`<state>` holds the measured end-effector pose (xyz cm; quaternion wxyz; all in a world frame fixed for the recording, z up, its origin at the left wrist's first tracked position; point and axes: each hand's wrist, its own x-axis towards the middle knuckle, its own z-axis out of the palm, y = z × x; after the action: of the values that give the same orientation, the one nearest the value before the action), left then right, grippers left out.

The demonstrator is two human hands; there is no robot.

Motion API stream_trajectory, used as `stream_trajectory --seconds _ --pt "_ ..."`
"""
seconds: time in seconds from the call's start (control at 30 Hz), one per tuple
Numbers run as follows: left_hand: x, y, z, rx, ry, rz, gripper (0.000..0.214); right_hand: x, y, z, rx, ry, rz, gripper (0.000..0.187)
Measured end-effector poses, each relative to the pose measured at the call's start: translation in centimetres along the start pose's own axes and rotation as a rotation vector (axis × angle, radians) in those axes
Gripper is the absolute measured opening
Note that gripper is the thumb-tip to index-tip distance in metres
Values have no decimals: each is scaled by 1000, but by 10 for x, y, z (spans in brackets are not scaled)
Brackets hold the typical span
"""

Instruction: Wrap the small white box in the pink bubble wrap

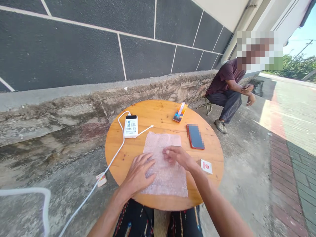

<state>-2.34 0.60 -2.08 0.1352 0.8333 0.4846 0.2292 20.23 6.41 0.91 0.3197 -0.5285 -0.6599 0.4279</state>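
A pinkish bubble-wrap sheet (165, 154) lies flat on a small round wooden table (148, 112). My left hand (138, 172) rests palm down on the sheet's left side, fingers spread. Over the middle of the sheet, my right hand (178, 156) has its fingers curled, with the fingertips pressing on the wrap. A phone with a red case (195, 136) lies just right of the sheet. Left of the sheet's far edge sits a white power bank (130, 126) with a white cable (116, 154) running off the table.
An orange packet (180, 113) lies at the table's far side, and a small white card (206, 166) at the right edge. A white plug (101, 179) lies on the concrete ground. A person (228, 89) sits on a stool by the dark wall to the right.
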Motion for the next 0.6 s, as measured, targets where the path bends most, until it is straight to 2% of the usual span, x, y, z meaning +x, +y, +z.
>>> stream_trajectory --seconds 0.07,0.13,0.2,0.23,0.3,0.43,0.47,0.5,0.6 --pt "-1 -1 1 -17 17 3 45 11 7 -14 -5 167 43 35" --pt "-1 -2 2 -30 27 5 47 10 10 -23 -9 315 52 42" --pt "-2 -2 2 -40 37 8 47 0 7 -24 12 363 45 45" --pt "-2 -2 2 -45 45 11 47 -8 4 -20 26 338 49 44" --pt "-3 -2 2 -52 68 19 47 -25 -3 -8 65 202 62 39" --pt "-4 -1 2 -44 91 6 49 -54 -10 10 176 -260 90 35" --pt "-4 0 2 -40 88 -2 49 -60 -8 9 130 -311 98 35" --pt "-4 0 2 -38 83 -8 49 -67 -6 5 36 -289 108 34" --pt "-3 0 2 -30 66 -9 47 -88 0 -11 -315 19 131 32"
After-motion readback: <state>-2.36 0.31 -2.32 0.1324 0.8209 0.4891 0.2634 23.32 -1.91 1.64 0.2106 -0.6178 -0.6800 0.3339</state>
